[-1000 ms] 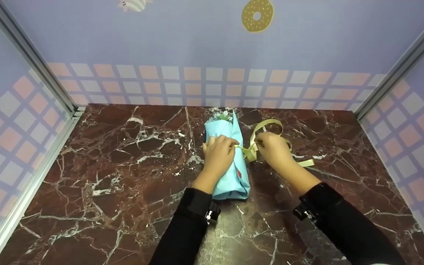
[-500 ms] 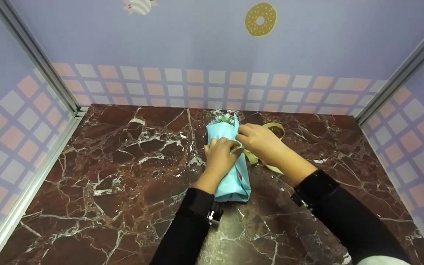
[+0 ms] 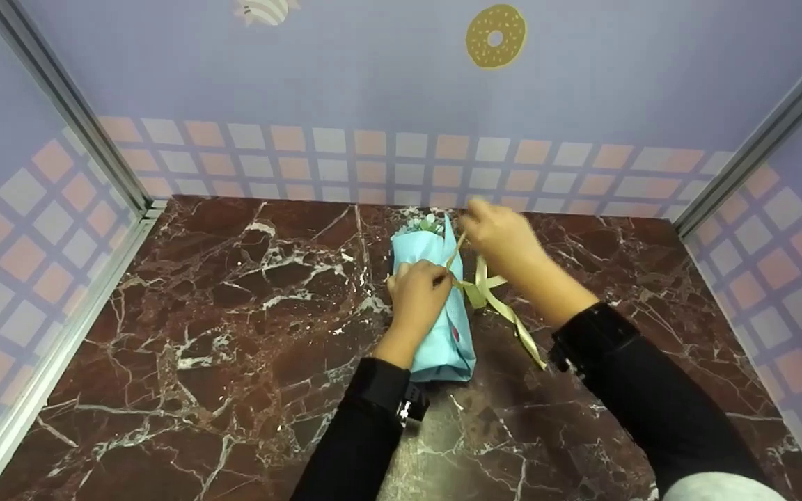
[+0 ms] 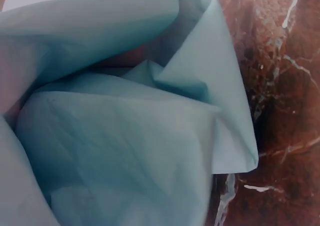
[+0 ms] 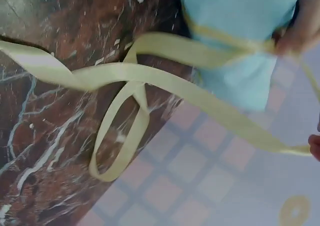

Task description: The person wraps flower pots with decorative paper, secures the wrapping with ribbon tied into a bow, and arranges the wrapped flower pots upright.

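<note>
A bouquet wrapped in light blue paper (image 3: 441,351) lies on the tabletop, with small pale flowers (image 3: 430,223) and some green showing at its far end. My left hand (image 3: 416,299) rests on the wrap and pinches a yellow-green ribbon (image 5: 165,78) against it. Up and to the right, my right hand (image 3: 507,240) pinches a length of that ribbon and draws it away from the bouquet. In the right wrist view, the right fingertips (image 5: 315,146) grip the ribbon at the edge. Only the blue wrapping paper (image 4: 120,136) and tabletop fill most of the left wrist view.
The dark red marble tabletop (image 3: 234,334) is bounded by a purple wall with checks (image 3: 373,83) behind and side panels left and right. A loose ribbon tail (image 3: 523,334) trails on the marble to the right of the bouquet.
My right hand came left to the bouquet beside my left hand, then rose up and away, pulling ribbon. The loose tail now stretches toward the front. My left hand stays on the wrap.
</note>
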The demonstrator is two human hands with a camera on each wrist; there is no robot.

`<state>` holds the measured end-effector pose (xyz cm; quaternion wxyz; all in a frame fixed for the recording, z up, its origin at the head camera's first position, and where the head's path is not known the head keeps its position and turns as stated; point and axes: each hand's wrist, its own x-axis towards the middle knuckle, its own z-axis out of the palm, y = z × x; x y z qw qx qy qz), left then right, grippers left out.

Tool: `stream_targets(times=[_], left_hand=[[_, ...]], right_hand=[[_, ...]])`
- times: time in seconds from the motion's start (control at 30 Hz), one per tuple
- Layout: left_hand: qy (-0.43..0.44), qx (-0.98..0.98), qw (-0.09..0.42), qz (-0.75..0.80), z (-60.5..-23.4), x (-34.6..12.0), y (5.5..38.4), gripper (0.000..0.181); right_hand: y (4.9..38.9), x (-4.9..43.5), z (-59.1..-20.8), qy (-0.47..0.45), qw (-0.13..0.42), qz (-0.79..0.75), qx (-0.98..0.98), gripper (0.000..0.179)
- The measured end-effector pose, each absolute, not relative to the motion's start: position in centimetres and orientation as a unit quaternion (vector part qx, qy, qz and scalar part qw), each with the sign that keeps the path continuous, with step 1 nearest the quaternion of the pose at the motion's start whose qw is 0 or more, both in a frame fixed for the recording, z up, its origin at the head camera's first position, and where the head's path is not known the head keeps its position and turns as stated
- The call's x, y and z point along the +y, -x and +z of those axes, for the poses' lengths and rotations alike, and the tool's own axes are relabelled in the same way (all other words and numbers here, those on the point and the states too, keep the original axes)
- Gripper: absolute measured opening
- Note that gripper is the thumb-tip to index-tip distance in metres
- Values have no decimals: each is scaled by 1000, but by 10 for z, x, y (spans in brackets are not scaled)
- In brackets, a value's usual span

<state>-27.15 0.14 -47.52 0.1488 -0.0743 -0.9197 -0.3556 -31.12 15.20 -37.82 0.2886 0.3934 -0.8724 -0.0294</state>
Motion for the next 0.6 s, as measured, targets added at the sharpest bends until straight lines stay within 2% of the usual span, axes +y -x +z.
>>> stream_targets(times=[0.17, 0.37, 0.43, 0.6], left_hand=[[66, -919, 149, -359, -477, 1, 272, 18], [67, -925, 149, -344, -477, 2, 270, 18], [70, -924, 148, -346, -477, 3, 269, 17], [72, -921, 144, -354, -476, 7, 268, 14]], right_hand=[[333, 169, -356, -300, 275, 7, -913, 12], [360, 176, -317, -255, 287, 55, -922, 14], [365, 174, -305, -252, 253, 46, -933, 19], [368, 163, -298, -259, 105, -2, -960, 32]])
